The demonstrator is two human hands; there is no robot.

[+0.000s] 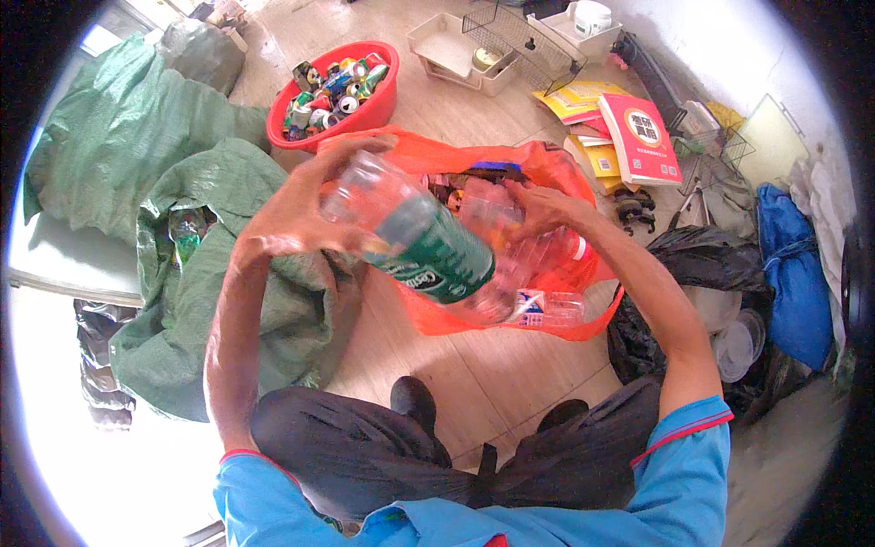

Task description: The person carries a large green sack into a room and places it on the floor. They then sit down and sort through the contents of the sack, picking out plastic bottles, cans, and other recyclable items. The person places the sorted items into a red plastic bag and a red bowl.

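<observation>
My left hand grips a large clear plastic bottle with a green label. It is tilted over the near side of an open orange-red plastic bag. My right hand reaches into the bag from the right, its fingers over a clear plastic container. Whether those fingers close on it cannot be told. Inside the bag, near its right side, lies a clear bottle with a white cap. A smaller clear bottle with a partly white label rests by the front rim.
A red basin of crushed drink cans stands behind the bag. A green woven sack with bottles inside is at left. Books, a wire basket, a black plastic bag and a blue bundle crowd the right.
</observation>
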